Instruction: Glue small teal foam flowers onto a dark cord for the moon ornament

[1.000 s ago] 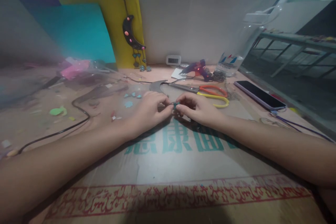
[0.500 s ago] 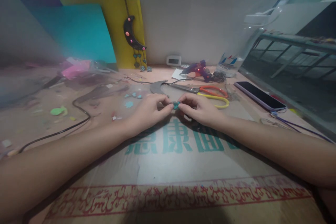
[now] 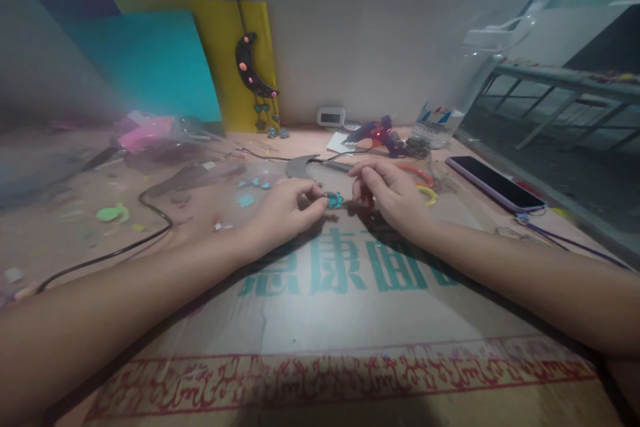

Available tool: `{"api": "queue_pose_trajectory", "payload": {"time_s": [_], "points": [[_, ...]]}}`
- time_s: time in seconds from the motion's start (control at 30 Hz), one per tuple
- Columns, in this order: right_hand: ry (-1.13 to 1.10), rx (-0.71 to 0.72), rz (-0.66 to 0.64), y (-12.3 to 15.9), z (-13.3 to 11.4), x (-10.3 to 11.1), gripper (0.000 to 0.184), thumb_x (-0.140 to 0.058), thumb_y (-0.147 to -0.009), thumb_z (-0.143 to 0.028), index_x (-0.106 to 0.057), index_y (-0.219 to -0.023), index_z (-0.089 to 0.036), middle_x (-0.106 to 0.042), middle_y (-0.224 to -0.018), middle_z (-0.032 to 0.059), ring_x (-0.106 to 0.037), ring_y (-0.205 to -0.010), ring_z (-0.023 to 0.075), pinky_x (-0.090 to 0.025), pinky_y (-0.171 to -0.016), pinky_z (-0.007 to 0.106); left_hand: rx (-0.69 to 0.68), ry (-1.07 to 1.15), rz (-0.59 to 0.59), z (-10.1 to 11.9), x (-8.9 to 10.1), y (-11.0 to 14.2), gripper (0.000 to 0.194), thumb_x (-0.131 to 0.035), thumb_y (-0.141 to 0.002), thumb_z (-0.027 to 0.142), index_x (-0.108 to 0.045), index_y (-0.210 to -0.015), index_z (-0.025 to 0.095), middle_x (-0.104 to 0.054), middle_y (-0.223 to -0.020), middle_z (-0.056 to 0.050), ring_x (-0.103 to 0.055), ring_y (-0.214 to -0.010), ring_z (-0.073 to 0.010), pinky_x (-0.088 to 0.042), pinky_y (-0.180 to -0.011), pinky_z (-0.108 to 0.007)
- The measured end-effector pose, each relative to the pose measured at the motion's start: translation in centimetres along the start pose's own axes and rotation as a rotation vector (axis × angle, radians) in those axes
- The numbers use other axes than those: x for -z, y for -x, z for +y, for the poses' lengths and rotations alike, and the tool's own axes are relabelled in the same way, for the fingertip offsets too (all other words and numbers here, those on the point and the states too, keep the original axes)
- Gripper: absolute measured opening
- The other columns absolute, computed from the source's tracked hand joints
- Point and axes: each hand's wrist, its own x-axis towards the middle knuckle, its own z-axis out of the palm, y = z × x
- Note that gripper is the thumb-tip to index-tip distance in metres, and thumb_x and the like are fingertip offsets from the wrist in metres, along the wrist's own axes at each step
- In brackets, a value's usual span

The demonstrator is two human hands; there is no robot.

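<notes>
Between the thumb and forefinger of my left hand [image 3: 295, 210] is a small teal flower [image 3: 335, 200], held just above the cardboard sheet [image 3: 320, 320]. A thin dark strand seems to run along the flower, too small to make out. My right hand [image 3: 393, 197] hovers a short gap to the right of the flower, its fingers loosely bent and apart, with nothing visible in them. Behind the hands lies a grey crescent shape [image 3: 299, 167]. Scissors [image 3: 417, 175] with orange and yellow handles are partly covered by my right hand.
Blue flower and heart cutouts [image 3: 245, 200] lie left of my left hand. A glue gun [image 3: 375, 133] with a red light stands behind, near a clear bottle [image 3: 437, 120]. At right is a phone [image 3: 495, 183]. A decorated black moon [image 3: 247, 65] leans on yellow board [image 3: 210, 47].
My right hand has let go of the teal flower and moved slightly right and up, its fingers loosening. My left hand stays in place, and more of the flower shows.
</notes>
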Motion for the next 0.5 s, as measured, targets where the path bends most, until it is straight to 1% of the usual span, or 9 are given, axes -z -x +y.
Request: {"api": "queue_pose_trajectory", "payload": {"time_s": [0.07, 0.2, 0.27, 0.33, 0.4, 0.43, 0.5], "points": [[0.0, 0.001, 0.034, -0.2, 0.2, -0.1, 0.018, -0.046, -0.097, -0.032, -0.056, -0.097, -0.018, -0.06, -0.067, -0.0023, -0.051, -0.054, 0.0095, -0.042, -0.052, 0.022, 0.005, -0.003, 0.008, 0.0, 0.0, 0.0, 0.022, -0.054, -0.087, 0.03, -0.062, -0.071, 0.018, -0.065, -0.07, 0.001, -0.057, -0.07, -0.0161, -0.041, -0.07, -0.028], [-0.018, -0.011, 0.011, -0.3, 0.3, -0.3, 0.006, -0.054, -0.09, -0.024, -0.056, -0.091, -0.018, -0.065, -0.074, -0.0005, -0.059, -0.062, 0.0104, -0.048, -0.059, 0.023, 0.013, -0.003, 0.0, 0.1, 0.1, -0.1, 0.021, -0.053, -0.087, 0.029, -0.062, -0.071, 0.017, -0.065, -0.07, 0.001, -0.057, -0.069, -0.0156, -0.04, -0.068, -0.027], [-0.003, -0.033, -0.013, -0.2, 0.1, -0.3, 0.009, -0.057, -0.089, -0.027, -0.057, -0.089, -0.018, -0.065, -0.071, -0.0007, -0.06, -0.062, 0.0111, -0.048, -0.059, 0.023, 0.008, -0.009, 0.003, 0.1, 0.2, -0.1, 0.021, -0.053, -0.086, 0.03, -0.062, -0.072, 0.017, -0.066, -0.07, 0.001, -0.058, -0.07, -0.0156, -0.04, -0.07, -0.027], [0.051, -0.066, -0.049, 0.0, -0.2, -0.2, 0.02, -0.053, -0.092, -0.035, -0.06, -0.086, -0.017, -0.064, -0.065, -0.0004, -0.059, -0.059, 0.0115, -0.045, -0.055, 0.023, 0.005, -0.012, 0.008, 0.0, 0.1, -0.2, 0.022, -0.053, -0.087, 0.03, -0.062, -0.072, 0.017, -0.066, -0.071, 0.001, -0.058, -0.07, -0.0157, -0.04, -0.07, -0.027], [0.102, -0.08, -0.085, 0.1, -0.5, -0.1, 0.031, -0.047, -0.095, -0.04, -0.063, -0.083, -0.016, -0.065, -0.066, 0.0015, -0.059, -0.059, 0.0121, -0.044, -0.054, 0.023, 0.001, -0.02, 0.009, -0.1, 0.1, -0.2, 0.022, -0.052, -0.087, 0.03, -0.061, -0.071, 0.017, -0.065, -0.071, 0.001, -0.057, -0.07, -0.0158, -0.04, -0.071, -0.028], [0.116, -0.082, -0.104, 0.1, -0.6, -0.1, 0.033, -0.046, -0.095, -0.041, -0.065, -0.084, -0.016, -0.066, -0.068, 0.0023, -0.06, -0.061, 0.0127, -0.045, -0.055, 0.023, -0.005, -0.029, 0.01, -0.1, 0.0, -0.2, 0.022, -0.052, -0.087, 0.03, -0.061, -0.071, 0.017, -0.065, -0.071, 0.0, -0.057, -0.071, -0.0161, -0.04, -0.072, -0.028], [0.126, -0.091, -0.148, 0.2, -0.7, -0.1, 0.03, -0.05, -0.093, -0.041, -0.066, -0.088, -0.016, -0.068, -0.073, 0.0031, -0.063, -0.066, 0.0139, -0.047, -0.057, 0.024, -0.023, -0.056, 0.016, -0.2, -0.1, -0.1, 0.021, -0.052, -0.086, 0.03, -0.06, -0.071, 0.018, -0.065, -0.072, 0.0, -0.058, -0.074, -0.017, -0.04, -0.075, -0.03]]}}
